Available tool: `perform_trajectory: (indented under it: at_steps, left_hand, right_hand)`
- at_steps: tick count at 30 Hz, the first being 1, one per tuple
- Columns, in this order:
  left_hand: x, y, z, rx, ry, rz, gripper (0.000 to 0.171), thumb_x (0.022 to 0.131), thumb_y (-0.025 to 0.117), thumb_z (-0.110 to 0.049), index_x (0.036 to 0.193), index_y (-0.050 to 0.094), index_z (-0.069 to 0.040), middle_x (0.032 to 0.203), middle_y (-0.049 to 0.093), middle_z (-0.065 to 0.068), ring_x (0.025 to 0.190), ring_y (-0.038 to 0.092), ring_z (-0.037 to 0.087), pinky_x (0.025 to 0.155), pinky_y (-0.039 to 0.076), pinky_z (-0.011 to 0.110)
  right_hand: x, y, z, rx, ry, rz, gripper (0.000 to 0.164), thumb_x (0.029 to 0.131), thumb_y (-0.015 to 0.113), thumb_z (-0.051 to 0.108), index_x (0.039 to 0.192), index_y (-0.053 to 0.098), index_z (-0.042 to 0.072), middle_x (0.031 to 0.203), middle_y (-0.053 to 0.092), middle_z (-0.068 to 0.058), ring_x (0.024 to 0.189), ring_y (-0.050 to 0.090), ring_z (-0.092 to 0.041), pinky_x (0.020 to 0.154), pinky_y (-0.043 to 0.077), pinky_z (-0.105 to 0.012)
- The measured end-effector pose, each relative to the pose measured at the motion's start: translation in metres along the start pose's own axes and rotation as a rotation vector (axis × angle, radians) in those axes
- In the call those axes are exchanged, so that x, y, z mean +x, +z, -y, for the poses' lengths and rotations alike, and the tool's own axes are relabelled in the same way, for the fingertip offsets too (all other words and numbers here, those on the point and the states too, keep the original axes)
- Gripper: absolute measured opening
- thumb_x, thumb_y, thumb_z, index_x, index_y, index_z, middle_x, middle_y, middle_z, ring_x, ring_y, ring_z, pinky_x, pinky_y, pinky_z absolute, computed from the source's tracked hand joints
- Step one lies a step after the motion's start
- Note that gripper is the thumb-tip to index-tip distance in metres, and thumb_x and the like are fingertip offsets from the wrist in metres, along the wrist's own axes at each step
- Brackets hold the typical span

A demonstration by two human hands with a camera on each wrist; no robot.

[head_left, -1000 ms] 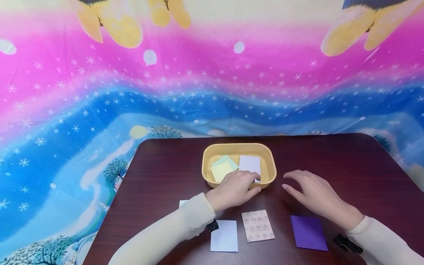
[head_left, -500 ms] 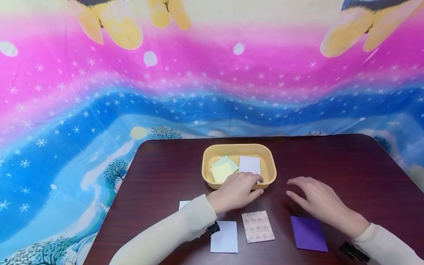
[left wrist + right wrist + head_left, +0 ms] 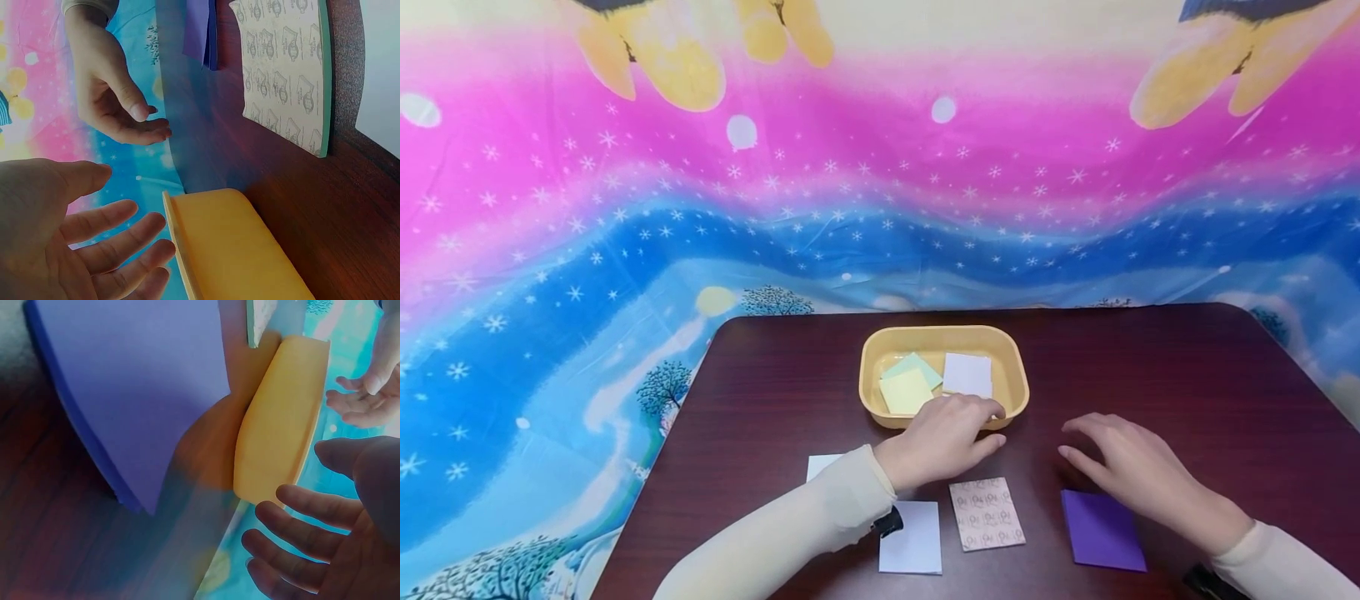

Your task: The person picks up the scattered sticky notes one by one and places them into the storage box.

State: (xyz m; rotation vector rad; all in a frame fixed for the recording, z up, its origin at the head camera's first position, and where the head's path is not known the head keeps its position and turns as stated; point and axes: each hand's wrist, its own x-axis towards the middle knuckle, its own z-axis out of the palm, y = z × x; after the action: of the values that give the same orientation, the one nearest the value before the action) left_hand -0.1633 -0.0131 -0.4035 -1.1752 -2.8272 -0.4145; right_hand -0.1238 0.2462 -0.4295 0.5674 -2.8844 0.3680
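Yellow tub (image 3: 943, 341). Pale-yellow note (image 3: 906, 393), mint note (image 3: 929, 372), whitish note (image 3: 967, 372). Purple pad (image 3: 1102, 533). Pinkish-beige pad (image 3: 988, 514): repeated dark print, green edge. Dark red-brown tabletop (image 3: 775, 392). Pink-and-blue cloth (image 3: 880, 179), white snowflake print.

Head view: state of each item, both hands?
Left hand: empty, fingers loosely bent
Right hand: empty, fingers loosely bent
Yellow tub: upright, lidless
Yellow paper: overlapping green paper
Whitish paper: partly hidden
Purple pad: flat
Patterned pad: flat, print up
Near white pad: flat
Left white paper: mostly hidden

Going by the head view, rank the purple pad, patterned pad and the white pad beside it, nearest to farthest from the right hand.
1. Purple pad: just below the right hand in the picture.
2. Patterned pad: left of it.
3. White pad: farthest left of the three.
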Motion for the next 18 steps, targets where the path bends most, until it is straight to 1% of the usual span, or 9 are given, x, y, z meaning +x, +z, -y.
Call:
perform_trajectory:
  at_steps: [6,9,13,18]
  left_hand:
    - [0.0,0.001,-0.004,0.012,0.007,0.01,0.029,0.098,0.065,-0.036,0.122,0.07,-0.02,0.111,0.074,-0.008,0.101,0.069,0.006,0.08,0.055,0.023]
    - [0.0,0.002,-0.006,0.018,0.019,0.019,0.029,0.099,0.064,-0.037,0.123,0.07,-0.02,0.112,0.074,-0.008,0.1,0.07,0.006,0.08,0.055,0.023]
    - [-0.001,0.005,-0.009,0.02,0.031,0.033,0.03,0.099,0.064,-0.038,0.123,0.069,-0.021,0.112,0.075,-0.009,0.098,0.071,0.005,0.078,0.054,0.021]
    - [-0.001,0.007,-0.012,0.035,0.034,0.054,0.03,0.099,0.063,-0.04,0.124,0.069,-0.024,0.111,0.075,-0.011,0.097,0.071,0.006,0.073,0.053,0.022]
  right_hand:
    - [-0.006,0.0,-0.003,-0.003,0.026,0.04,0.027,0.088,0.076,0.031,0.106,0.074,0.011,0.104,0.075,-0.005,0.099,0.071,-0.028,0.079,0.056,-0.05]
    - [-0.009,0.001,-0.005,-0.004,0.034,0.065,0.027,0.087,0.078,0.033,0.105,0.074,0.013,0.102,0.075,-0.002,0.096,0.072,-0.025,0.076,0.056,-0.048]
    - [-0.013,0.003,-0.006,-0.006,0.025,0.069,0.028,0.084,0.081,0.037,0.102,0.074,0.017,0.099,0.074,0.002,0.091,0.072,-0.021,0.072,0.056,-0.045]
    - [-0.018,0.006,-0.007,-0.014,0.006,0.055,0.03,0.08,0.083,0.041,0.1,0.073,0.021,0.098,0.073,0.006,0.09,0.071,-0.019,0.071,0.055,-0.043]
